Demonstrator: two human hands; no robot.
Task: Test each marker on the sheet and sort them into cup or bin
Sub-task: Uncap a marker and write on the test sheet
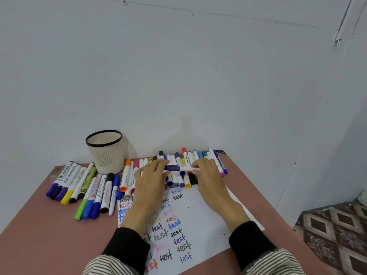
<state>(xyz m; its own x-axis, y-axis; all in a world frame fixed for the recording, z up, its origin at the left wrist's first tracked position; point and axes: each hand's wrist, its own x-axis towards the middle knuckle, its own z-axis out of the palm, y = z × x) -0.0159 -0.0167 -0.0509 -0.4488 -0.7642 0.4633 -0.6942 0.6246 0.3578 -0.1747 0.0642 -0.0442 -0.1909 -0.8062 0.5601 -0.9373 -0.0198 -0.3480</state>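
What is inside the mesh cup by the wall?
No marker tips show above the rim of the mesh cup; only its pale inner wall is visible. The bottom is hidden from this angle.

Both forearms, in black cuffs under striped sleeves, are reaching forward side by side with palms facing down. The left hand [153, 175] is curling its fingers [161, 163] round one end of a slim purple-capped white marker [178, 168], and the right hand [206, 171] is pinching the other end. The two grips are holding the marker level between them, knuckles up, wrists nearly straight.
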